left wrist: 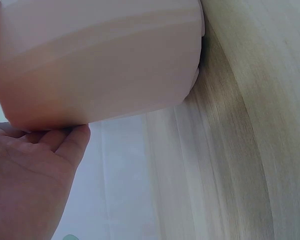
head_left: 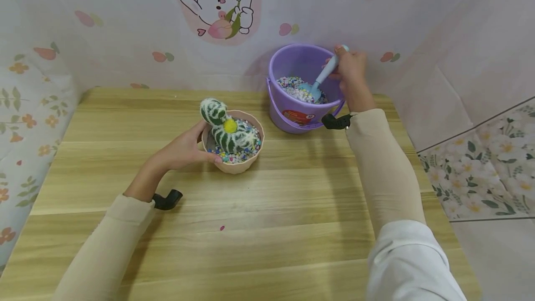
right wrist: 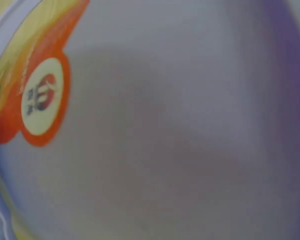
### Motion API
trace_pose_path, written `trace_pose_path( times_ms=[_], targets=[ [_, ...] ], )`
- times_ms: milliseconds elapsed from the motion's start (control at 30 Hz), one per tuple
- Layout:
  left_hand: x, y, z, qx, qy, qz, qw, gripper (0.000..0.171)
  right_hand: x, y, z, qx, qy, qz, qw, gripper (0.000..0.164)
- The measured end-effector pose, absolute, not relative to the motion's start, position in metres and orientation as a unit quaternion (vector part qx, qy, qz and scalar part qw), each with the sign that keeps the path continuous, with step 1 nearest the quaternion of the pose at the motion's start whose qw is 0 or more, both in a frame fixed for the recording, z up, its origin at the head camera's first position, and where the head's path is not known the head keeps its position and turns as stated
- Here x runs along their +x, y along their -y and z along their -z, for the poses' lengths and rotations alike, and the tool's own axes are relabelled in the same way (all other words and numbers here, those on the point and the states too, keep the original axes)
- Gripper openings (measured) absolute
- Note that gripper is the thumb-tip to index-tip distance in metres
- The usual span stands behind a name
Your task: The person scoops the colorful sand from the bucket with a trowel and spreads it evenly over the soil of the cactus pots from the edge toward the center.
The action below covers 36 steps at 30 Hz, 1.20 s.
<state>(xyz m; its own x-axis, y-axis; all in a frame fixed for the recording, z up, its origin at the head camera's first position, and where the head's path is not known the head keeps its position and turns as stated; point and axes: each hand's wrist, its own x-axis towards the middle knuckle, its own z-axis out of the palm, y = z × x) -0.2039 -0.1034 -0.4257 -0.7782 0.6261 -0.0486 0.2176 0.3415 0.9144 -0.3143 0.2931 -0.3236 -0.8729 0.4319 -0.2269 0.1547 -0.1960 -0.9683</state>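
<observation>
My left hand grips the left side of a pale peach flowerpot, thumb at its near rim. In the left wrist view the fingers press against the wall of the pot. A fuzzy green-and-white cactus with a yellow bloom leans in it, amid multicoloured pebbles. At the back right, my right hand holds a light blue toy shovel by its handle. The shovel's blade rests in the pebbles inside a purple bucket. The bucket's labelled outer wall fills the right wrist view.
The wooden table reaches back to a patterned cloth hung behind it. The bucket stands close against that cloth. A small pink petal-shaped speck lies near the table's middle. Floral wall panels border the right side.
</observation>
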Motion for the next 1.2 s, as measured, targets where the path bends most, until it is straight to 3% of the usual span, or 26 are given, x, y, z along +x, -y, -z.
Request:
trace_pose_path(
  times_ms=[333, 633, 1100, 1200],
  targets=[
    [-0.203, 0.103, 0.425, 0.264, -0.793, -0.511, 0.202, 0.104, -0.312, -0.297, 0.317, -0.249, 0.600, -0.757, 0.073, 0.015],
    [-0.204, 0.103, 0.426, 0.264, -0.794, -0.509, 0.203, 0.105, -0.316, -0.302, 0.314, -0.282, 0.544, -0.787, 0.075, 0.032],
    [-0.204, 0.104, 0.424, 0.257, -0.799, -0.502, 0.209, 0.104, -0.314, -0.313, 0.308, -0.301, 0.447, -0.838, 0.082, 0.033],
    [-0.204, 0.104, 0.424, 0.258, -0.799, -0.501, 0.211, 0.104, -0.313, -0.316, 0.307, -0.306, 0.415, -0.853, 0.084, 0.048]
  ],
)
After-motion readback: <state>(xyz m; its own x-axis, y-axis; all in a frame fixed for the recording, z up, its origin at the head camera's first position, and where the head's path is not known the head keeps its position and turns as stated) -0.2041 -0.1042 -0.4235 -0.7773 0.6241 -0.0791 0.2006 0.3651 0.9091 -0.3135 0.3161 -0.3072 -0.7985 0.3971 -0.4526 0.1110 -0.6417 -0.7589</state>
